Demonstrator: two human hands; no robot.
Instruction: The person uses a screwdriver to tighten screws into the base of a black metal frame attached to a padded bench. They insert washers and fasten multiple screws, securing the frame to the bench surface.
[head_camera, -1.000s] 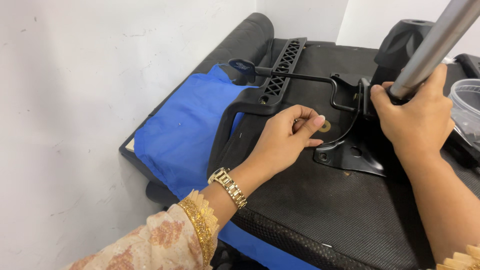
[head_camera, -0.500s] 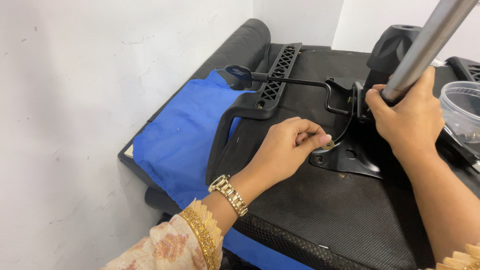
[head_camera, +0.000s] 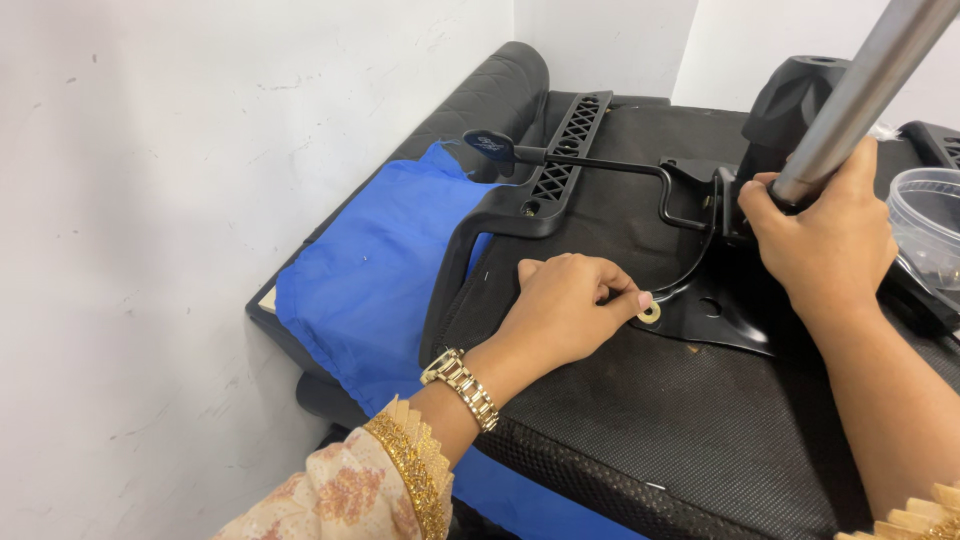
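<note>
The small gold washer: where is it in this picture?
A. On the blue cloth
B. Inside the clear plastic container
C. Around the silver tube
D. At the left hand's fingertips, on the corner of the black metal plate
D: the small gold washer lies at the left hand fingertips on the corner of the black metal plate, while the right hand grips the silver tube.

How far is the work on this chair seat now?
Done: the black plate lies on the seat underside. In hand: the left hand sets a brass washer on the plate's corner, and the right hand grips the metal tube. Left: no bolt shows in that corner.
</note>
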